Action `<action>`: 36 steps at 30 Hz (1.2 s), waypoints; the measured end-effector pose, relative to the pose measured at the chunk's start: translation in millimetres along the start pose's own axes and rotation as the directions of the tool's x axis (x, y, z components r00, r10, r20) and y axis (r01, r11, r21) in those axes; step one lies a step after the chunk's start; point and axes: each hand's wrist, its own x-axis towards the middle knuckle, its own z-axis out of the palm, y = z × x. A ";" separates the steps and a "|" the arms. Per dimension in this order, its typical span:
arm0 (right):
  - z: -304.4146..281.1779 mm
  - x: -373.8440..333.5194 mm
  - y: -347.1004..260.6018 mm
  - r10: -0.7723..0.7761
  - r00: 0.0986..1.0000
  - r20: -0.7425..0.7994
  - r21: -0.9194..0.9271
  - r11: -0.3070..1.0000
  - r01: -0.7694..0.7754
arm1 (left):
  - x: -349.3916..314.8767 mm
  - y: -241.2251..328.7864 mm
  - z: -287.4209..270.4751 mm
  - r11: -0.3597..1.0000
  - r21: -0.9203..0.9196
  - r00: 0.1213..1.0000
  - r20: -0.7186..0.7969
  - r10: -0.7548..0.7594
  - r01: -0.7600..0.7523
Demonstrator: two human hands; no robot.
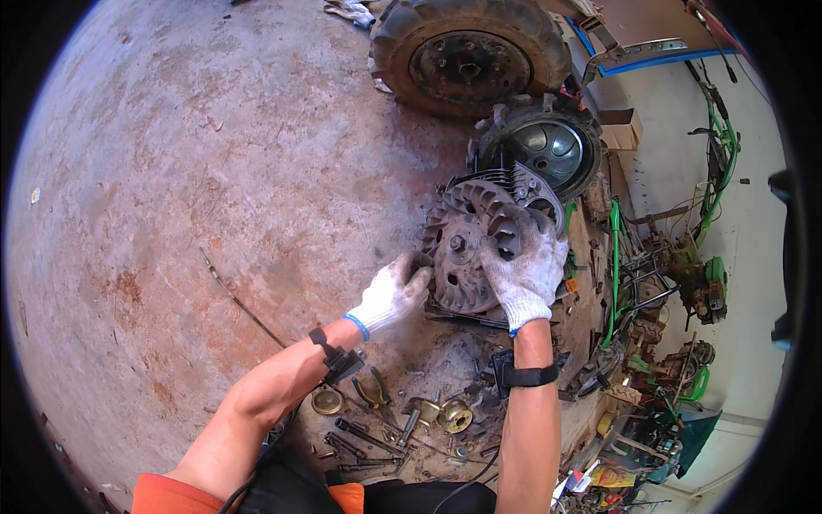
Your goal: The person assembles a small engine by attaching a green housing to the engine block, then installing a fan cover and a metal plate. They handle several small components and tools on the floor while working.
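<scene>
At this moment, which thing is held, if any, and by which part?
The finned flywheel: right hand grips its right rim; left hand touches its left edge.

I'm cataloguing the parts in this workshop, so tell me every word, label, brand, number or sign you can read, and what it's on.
No text can be read.
Finned wheel: no lettering can be made out.
Yellow-and-red packet: any print is too small to read.
Small pale scrap on the floor: any marks are too small to read.
</scene>
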 end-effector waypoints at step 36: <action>-1.8 -0.3 -1.1 -0.041 0.999 -0.018 0.011 0.999 0.041 | 28.4 53.9 -3.1 0.991 -0.035 0.991 0.007 0.130 -0.130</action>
